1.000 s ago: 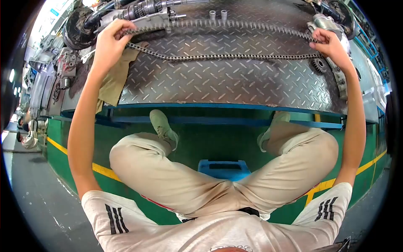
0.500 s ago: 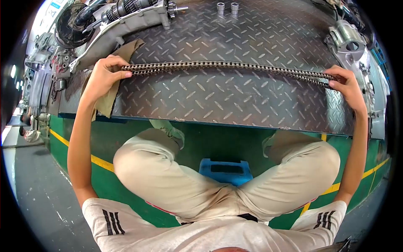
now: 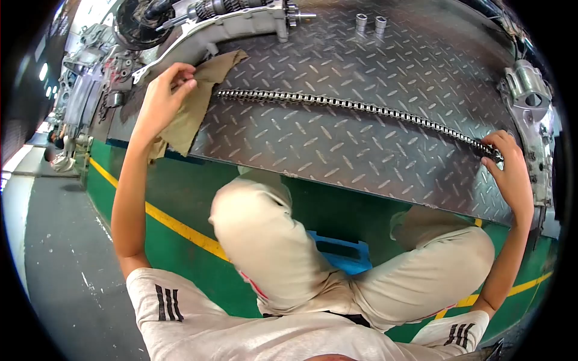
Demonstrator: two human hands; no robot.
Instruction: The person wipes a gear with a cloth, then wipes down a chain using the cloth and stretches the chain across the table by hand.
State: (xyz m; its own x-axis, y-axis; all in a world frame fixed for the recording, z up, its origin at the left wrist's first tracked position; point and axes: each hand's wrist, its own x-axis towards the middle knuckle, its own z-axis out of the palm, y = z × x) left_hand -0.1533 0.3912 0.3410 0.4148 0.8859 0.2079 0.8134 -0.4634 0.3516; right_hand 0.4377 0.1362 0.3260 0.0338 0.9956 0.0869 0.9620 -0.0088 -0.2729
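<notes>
A long metal roller chain (image 3: 361,108) stretches across the diamond-plate metal tabletop (image 3: 337,144), its two runs lying close together. My right hand (image 3: 509,162) grips the chain's right end between thumb and fingers. Off the chain's left end, my left hand (image 3: 165,99) is empty, with its thumb and fingers apart. Beneath and beside that hand lies a brown cloth or paper sheet (image 3: 208,90); which of the two I cannot tell.
A grey metal housing with gears and a shaft (image 3: 241,27) sits at the back left. Two metal sockets (image 3: 371,24) stand at the back. Another metal casting (image 3: 530,90) lines the right edge. A blue plastic stool (image 3: 352,253) is below, between my legs.
My left hand has let go of the chain's left end and moved away from it. The chain's two runs have come together. The whole view has turned and shifted.
</notes>
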